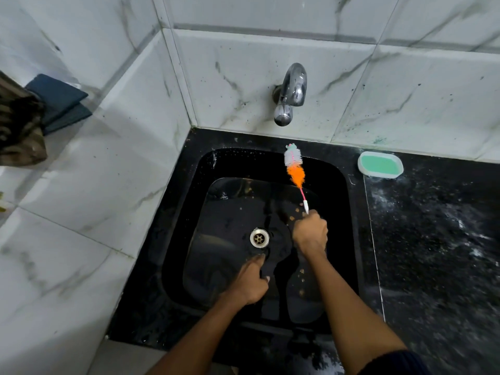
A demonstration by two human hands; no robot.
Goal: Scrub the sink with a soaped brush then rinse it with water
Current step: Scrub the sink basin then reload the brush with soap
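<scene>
At the near edge, 2 bare forearms reach forward over the black rectangular sink [186,212], which is set into a dark speckled stone counter [433,239]. The left hand [250,282] hangs low in the near half of the basin with its forefinger stretched toward the drain and the other fingers loosely curled, holding nothing. Just beyond that fingertip sits the round metal drain [259,237], in the middle of the wet sink floor, where a few small brownish specks lie scattered to the right. The right hand [310,231] is to the right of the drain, fingers curled tight around the thin pink-and-white handle of a bottle brush [295,169]. The brush slants up and away from the fist, its orange bristles followed by a white-and-pale tip that lies against the far wall of the basin, near the rim. On the counter to the right of the far rim stands a white oval dish of green soap [380,165]. Above the sink's far edge, a chrome tap [290,90] juts from the white marble-pattern tiled wall [405,90]; no water is visible running from it. Far left, folded dark blue cloths [59,101] rest on a tiled ledge beside a mottled brown fabric [19,125].
</scene>
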